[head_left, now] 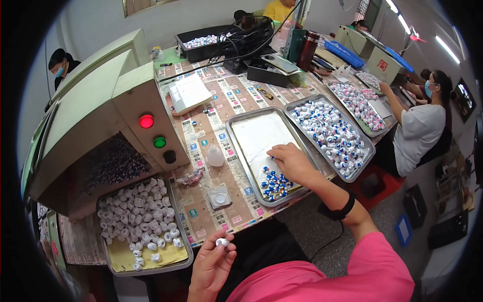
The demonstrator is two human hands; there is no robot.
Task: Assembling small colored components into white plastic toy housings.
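Observation:
My left hand (214, 259), low in front of my body, pinches a small rounded white plastic piece (222, 242) between thumb and fingers. My right hand (291, 162) is over a metal tray (232, 132) lined with white sheet. Its fingertips are closed on a tiny blue part, partly hidden by the fingers. Beneath that hand, a cluster of small blue-and-white parts (274, 183) lies at the tray's near end. To the left, another metal tray (187, 259) carries many white rounded pieces (133, 214) like the one in my left hand.
A cream machine (90, 131) with red and green lights stands at left. Right of my tray, another tray (371, 153) is heaped with blue-and-white pieces. A small white bottle (215, 156) and a clear square dish (220, 197) sit mid-table. A co-worker (420, 126) sits at right.

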